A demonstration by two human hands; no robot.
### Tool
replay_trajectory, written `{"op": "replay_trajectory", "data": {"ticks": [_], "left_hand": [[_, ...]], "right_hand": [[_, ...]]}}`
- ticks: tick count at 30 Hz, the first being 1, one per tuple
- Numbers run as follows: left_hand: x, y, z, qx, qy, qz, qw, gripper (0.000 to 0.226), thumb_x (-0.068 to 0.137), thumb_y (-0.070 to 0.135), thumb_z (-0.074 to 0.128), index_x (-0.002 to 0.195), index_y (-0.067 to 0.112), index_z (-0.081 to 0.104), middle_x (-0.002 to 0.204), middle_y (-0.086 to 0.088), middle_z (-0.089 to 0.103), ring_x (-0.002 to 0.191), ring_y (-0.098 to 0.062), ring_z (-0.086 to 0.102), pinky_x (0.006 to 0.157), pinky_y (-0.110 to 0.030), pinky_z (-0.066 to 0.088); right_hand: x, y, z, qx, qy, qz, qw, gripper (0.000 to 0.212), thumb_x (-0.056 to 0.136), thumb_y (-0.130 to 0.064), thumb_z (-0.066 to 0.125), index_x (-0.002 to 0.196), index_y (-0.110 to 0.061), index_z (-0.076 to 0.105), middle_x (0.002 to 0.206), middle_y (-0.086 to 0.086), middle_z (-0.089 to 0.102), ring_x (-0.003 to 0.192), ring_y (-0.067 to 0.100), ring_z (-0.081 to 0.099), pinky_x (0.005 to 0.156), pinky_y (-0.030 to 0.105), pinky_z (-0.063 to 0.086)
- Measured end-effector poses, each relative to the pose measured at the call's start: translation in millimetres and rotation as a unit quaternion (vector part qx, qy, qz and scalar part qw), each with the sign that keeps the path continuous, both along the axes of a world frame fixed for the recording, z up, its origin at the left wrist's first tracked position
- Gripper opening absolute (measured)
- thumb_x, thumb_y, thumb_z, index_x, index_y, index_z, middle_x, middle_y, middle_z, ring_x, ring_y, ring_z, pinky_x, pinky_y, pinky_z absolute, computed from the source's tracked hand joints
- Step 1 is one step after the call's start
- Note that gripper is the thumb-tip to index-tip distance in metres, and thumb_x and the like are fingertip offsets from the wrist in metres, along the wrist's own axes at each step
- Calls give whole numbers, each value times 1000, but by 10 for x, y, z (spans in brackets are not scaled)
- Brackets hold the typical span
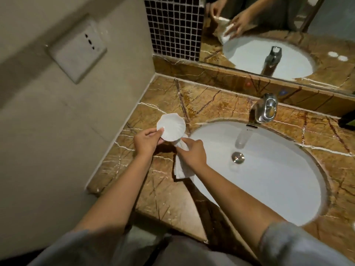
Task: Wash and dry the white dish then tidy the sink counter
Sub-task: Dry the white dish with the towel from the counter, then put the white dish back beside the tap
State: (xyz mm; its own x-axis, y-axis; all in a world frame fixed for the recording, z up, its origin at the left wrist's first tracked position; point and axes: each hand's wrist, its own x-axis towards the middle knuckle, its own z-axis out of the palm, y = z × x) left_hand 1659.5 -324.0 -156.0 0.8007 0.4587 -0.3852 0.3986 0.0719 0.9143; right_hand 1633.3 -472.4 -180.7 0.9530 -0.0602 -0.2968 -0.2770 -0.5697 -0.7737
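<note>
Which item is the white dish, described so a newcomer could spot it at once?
Start at the oval white sink set in the brown marble counter. Left of it, above the counter, the left hand holds the white dish while the right hand grips a white cloth. The dish is the small, round, scallop-edged piece.

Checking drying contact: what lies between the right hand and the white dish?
In the head view, a white cloth, gripped by the right hand, reaches the white dish.

Cloth (182, 166) partly hidden behind right hand (192, 152).
</note>
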Motion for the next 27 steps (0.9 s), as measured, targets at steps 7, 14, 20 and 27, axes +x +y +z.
{"op": "replay_trajectory", "data": {"ticks": [7,14,20,27], "left_hand": [[-153,860,-1,33,-10,72,997,25,74,13,82,96,4,74,80,-5,73,55,-5,71,48,-13,53],[-221,1059,-122,25,6,94,995,27,73,11,82,96,0,73,79,-8,73,57,-10,72,53,-20,58],[-144,781,-136,17,3,56,998,26,75,8,80,97,-4,72,85,-14,71,61,-12,69,48,-16,55],[121,172,-90,21,16,-15,1000,24,73,13,82,95,5,74,78,-3,71,53,-6,70,51,-17,56]], "right_hand": [[154,1012,-52,-55,-30,51,997,47,89,-36,57,133,-22,52,131,14,46,113,35,55,98,41,46],[204,1185,-219,-102,-14,145,984,57,85,-41,61,134,-14,50,137,20,36,129,39,35,111,43,33],[418,806,-106,-60,18,170,983,48,88,-35,60,129,-11,57,131,18,53,121,35,49,101,45,43],[384,-9,102,231,12,-133,964,23,96,-27,51,98,-16,71,74,9,68,64,20,60,58,29,50]]}}
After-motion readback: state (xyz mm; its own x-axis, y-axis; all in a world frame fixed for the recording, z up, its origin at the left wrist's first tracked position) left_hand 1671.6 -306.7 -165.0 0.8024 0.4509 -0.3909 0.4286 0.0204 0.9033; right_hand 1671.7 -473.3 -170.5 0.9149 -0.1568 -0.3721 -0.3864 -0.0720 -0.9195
